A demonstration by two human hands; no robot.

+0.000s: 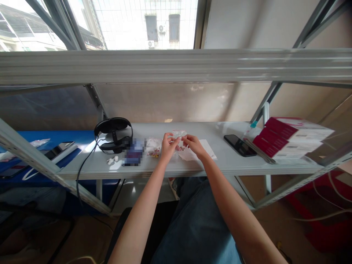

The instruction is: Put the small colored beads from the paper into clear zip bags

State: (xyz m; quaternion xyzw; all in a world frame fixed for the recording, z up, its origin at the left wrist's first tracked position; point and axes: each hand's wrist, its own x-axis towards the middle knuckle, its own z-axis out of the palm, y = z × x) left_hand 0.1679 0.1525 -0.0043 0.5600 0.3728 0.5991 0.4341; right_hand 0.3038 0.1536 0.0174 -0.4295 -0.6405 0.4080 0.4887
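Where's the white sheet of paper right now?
In the head view, the white sheet of paper lies right of centre on the light grey shelf, partly hidden by the person's right hand, with the black rectangular smartphone farther right.

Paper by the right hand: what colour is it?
The paper is white; it shows best in the head view.

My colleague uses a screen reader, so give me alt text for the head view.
Both hands hold a small clear bag over a grey bench. Black headphones sit to the left; a dark phone and stacked red-and-white boxes lie to the right.
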